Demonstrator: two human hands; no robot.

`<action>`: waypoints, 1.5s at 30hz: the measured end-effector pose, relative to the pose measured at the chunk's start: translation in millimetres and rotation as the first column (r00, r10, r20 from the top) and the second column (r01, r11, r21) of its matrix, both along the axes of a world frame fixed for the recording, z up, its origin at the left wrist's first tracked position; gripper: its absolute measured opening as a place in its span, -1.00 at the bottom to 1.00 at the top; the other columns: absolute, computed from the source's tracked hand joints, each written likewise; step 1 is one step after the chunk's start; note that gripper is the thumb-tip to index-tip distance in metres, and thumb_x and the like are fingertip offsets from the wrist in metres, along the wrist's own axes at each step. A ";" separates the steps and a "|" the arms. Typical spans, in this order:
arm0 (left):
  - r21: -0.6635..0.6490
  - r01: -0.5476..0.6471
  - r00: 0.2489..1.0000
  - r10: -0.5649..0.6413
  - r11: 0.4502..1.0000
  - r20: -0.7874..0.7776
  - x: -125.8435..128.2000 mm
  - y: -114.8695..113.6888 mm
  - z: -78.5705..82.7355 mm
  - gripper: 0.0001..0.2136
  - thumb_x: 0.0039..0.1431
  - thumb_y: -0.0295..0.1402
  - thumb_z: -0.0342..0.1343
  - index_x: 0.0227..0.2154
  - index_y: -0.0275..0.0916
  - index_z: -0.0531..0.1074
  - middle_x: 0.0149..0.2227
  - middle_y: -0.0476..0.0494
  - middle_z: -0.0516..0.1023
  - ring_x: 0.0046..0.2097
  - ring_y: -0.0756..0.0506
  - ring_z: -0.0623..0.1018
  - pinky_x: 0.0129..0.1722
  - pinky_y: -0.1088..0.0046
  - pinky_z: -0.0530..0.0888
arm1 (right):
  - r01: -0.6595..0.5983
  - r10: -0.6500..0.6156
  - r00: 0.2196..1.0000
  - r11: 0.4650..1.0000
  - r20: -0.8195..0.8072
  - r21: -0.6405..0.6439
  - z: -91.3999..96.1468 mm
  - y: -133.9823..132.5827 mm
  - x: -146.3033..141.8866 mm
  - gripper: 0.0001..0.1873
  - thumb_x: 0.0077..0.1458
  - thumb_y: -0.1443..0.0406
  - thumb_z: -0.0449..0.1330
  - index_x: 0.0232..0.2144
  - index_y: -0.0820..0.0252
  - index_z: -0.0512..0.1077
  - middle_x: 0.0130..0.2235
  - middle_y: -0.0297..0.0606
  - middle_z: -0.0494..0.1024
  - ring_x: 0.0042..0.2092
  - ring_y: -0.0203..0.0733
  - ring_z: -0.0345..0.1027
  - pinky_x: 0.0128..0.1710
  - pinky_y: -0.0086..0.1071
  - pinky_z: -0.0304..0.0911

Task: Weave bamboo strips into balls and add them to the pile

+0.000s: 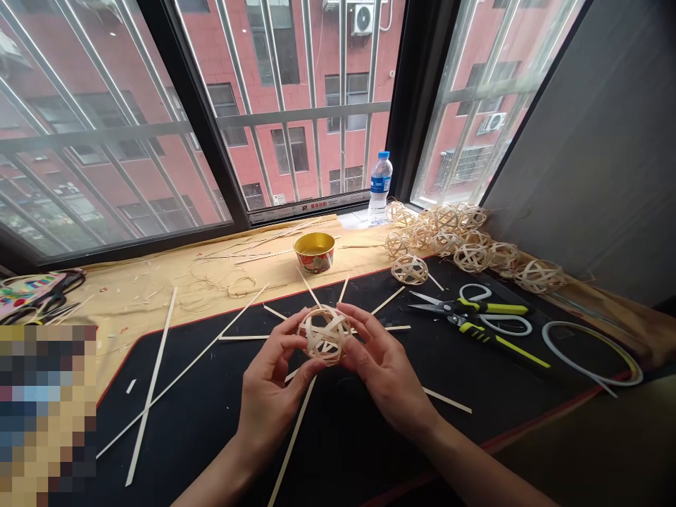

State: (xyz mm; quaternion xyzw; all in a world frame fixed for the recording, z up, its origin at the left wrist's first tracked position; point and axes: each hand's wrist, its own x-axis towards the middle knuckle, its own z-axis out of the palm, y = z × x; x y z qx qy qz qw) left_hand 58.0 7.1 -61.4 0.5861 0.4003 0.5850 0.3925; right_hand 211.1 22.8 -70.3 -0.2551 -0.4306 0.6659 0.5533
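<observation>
- Left hand [270, 396] and right hand [383, 367] both grasp a woven ball [324, 336], fingers curled around either side, holding it up above a black mat [201, 429]
- Loose strips [153, 387] lie scattered across the mat beneath the hands
- Beyond, a round tin [314, 252] stands on tan paper [132, 303], its contents hard to tell
- Farther off, a capped water bottle [380, 189] stands by the window, just beside a heap of finished balls [448, 236]
- Right of the hands, scissors [465, 306] lie on the mat
</observation>
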 end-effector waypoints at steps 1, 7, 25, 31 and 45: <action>-0.004 0.005 1.000 -0.005 1.000 -0.024 -0.2 -0.5 0.4 -0.91 0.07 -0.45 0.23 -0.34 -0.17 0.48 0.10 -0.12 0.43 0.17 -0.17 0.40 0.13 0.36 0.39 | -0.014 0.013 1.000 1.000 -0.011 -0.022 -0.4 0.4 0.2 -0.60 0.13 0.19 0.22 0.03 0.02 0.31 0.11 -0.20 0.39 0.04 -0.10 0.40 -0.04 -0.25 0.39; -0.126 -0.005 0.995 -0.007 0.992 -0.099 -1.5 -1.8 6.3 -0.92 0.12 -0.34 0.20 -0.43 -0.20 0.55 0.12 -0.18 0.41 0.14 -0.19 0.42 0.10 0.40 0.40 | -0.051 0.051 0.999 0.999 -0.015 -0.007 -2.2 -1.0 4.7 -0.60 0.08 0.23 0.27 0.00 0.04 0.36 0.08 -0.19 0.44 0.05 -0.09 0.39 0.00 -0.24 0.35; 0.264 -0.044 0.953 0.120 0.964 -0.279 -0.4 -2.4 1.5 -0.74 0.06 -0.59 0.19 -0.30 -0.05 0.59 0.11 -0.06 0.39 0.12 -0.22 0.44 0.09 0.23 0.47 | -0.121 0.094 0.984 0.976 -0.149 -0.182 8.8 -0.9 7.3 -0.46 -0.03 0.25 0.34 0.03 0.04 0.35 0.12 -0.19 0.40 0.08 -0.08 0.36 0.02 -0.20 0.32; 0.425 -0.004 0.898 0.190 0.905 -0.397 -3.2 -7.0 -3.7 -0.60 0.00 -0.68 0.19 -0.18 -0.04 0.53 0.13 -0.09 0.39 0.11 -0.25 0.44 0.08 0.13 0.46 | -0.146 0.114 0.983 0.962 -0.146 -0.230 10.6 1.9 5.8 -0.45 -0.02 0.19 0.33 0.03 0.11 0.35 0.08 -0.10 0.40 -0.01 -0.08 0.40 -0.14 -0.28 0.37; 0.049 0.003 0.984 0.006 0.999 -0.176 -6.8 -1.2 9.1 -0.87 0.14 -0.39 0.16 -0.23 -0.17 0.51 0.04 -0.21 0.43 0.11 -0.22 0.41 0.09 0.25 0.41 | -0.182 0.182 0.983 0.983 0.003 -0.013 10.2 1.1 12.3 -0.38 -0.07 0.27 0.37 0.06 0.07 0.29 -0.01 -0.18 0.47 0.03 -0.09 0.37 0.08 -0.15 0.25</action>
